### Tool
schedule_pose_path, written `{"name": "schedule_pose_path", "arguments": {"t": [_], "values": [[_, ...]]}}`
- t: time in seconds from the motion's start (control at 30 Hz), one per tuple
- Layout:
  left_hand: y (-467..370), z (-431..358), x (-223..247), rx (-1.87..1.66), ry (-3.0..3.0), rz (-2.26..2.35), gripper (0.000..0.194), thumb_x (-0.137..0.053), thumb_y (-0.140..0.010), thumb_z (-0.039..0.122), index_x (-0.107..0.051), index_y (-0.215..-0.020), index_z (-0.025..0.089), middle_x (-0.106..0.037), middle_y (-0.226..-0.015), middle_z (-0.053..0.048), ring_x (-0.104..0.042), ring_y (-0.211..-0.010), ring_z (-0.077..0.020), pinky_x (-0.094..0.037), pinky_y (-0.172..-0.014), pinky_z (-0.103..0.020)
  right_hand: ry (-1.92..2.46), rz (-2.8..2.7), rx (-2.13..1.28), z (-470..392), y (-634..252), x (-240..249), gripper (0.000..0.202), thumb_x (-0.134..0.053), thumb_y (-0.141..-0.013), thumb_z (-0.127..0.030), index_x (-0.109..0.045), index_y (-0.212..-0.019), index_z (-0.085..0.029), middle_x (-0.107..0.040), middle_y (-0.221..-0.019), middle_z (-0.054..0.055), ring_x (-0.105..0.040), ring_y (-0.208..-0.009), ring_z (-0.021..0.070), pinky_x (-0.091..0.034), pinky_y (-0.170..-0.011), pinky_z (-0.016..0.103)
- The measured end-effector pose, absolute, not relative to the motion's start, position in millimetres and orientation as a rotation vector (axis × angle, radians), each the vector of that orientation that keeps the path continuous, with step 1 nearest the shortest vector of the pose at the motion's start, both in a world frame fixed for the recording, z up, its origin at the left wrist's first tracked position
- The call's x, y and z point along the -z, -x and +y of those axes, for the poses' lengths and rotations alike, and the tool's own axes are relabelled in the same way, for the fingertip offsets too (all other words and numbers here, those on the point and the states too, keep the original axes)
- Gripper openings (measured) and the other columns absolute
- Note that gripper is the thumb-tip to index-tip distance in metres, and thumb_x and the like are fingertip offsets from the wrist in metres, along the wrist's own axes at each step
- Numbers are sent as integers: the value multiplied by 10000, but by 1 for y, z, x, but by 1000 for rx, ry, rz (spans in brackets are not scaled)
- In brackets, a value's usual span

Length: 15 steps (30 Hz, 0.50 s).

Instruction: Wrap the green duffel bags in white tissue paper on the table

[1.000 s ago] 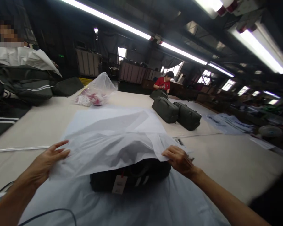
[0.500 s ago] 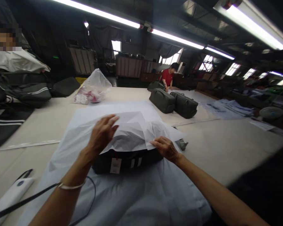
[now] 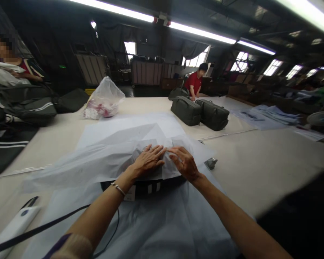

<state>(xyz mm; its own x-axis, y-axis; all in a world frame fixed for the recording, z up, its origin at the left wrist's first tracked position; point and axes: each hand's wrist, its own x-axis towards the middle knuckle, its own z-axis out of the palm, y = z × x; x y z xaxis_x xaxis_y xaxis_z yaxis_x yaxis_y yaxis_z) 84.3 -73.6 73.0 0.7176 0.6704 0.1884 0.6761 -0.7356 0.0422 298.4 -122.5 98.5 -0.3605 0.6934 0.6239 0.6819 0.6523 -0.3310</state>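
Note:
A dark bag [image 3: 167, 184] with two white stripes and a white hang tag [image 3: 130, 194] lies in front of me, its top covered by thin white paper [image 3: 97, 156]. My left hand [image 3: 150, 160] rests on the paper with its fingers spread. Close beside it on the right, my right hand [image 3: 184, 162] touches the paper near its overlapping edge, its fingers bent and apart. Pale blue-white sheeting [image 3: 162, 223] lies beneath the bag and toward me.
A clear plastic bag [image 3: 105, 97] with red and white contents stands beyond. Two dark green bags [image 3: 185, 110] sit farther right, near a person in red [image 3: 193, 82]. More dark bags [image 3: 29, 104] and another person are at left. A white device [image 3: 16, 226] lies lower left.
My left hand has moved right and down onto the paper, next to my right hand. The paper's left part now spreads farther left. My right hand has shifted slightly, its fingers lifted and more apart.

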Motion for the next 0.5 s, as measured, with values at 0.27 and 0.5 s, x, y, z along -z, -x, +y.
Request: {"name": "schedule_pose_path", "arguments": {"t": [0.27,0.5], "values": [[-17,-88,-91,308,2543,-1708,524,-402,-969,467,-454,-1413,192,-399,-1510,-171,-302,-1418,-376,-239,-1092,-677,1062,-2401,239,-73,-266,-41,517,-422,-976,-515,-507,-1385,-209,-554,-1397,83,-397,-1368,298,-203,-1168,559],[15,-118,-52,406,2399,-1760,678,-434,-938,532,-256,-1521,236,-268,-1576,-136,-226,-1454,-356,-155,-1125,-687,1038,-2444,274,-81,-270,-43,529,-420,-978,-505,-472,-1414,-211,-520,-1429,83,-345,-1399,305,-163,-1183,563]]}}
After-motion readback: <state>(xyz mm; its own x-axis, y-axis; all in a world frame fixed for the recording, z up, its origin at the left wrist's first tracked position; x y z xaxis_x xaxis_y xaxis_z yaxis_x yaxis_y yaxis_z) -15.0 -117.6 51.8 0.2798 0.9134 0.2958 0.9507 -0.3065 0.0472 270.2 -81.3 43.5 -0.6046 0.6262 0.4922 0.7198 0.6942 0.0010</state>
